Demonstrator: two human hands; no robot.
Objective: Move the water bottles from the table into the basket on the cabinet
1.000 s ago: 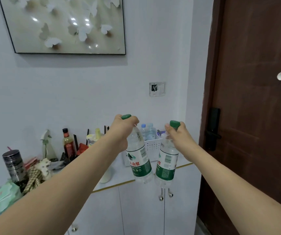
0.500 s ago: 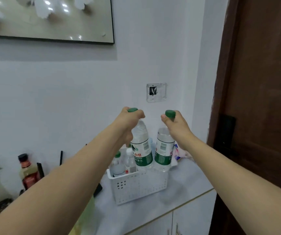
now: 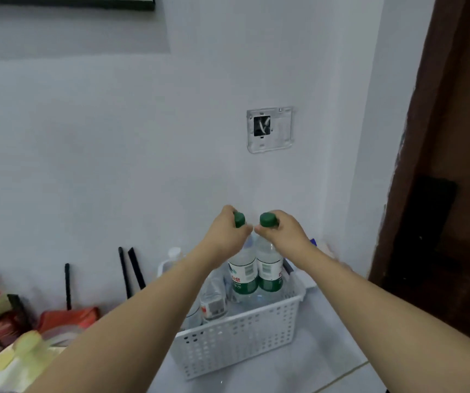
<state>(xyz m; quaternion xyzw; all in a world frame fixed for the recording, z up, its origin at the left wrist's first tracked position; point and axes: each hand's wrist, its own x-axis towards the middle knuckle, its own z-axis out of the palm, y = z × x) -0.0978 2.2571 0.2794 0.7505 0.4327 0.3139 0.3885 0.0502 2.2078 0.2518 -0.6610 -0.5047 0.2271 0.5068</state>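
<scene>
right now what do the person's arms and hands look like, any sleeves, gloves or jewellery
Both forearms are bare right up to the bottom edge of the picture, with no sleeve in view. The left hand and the right hand wear no gloves. No watch, bracelet or band shows on either wrist, and no ring shows on the visible fingers. No marks or tattoos can be made out on the arms.

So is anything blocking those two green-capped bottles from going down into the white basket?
Nothing visible does. The left hand and right hand hold the two bottles by their necks, lower halves already inside the basket, beside smaller bottles at its left.
</scene>
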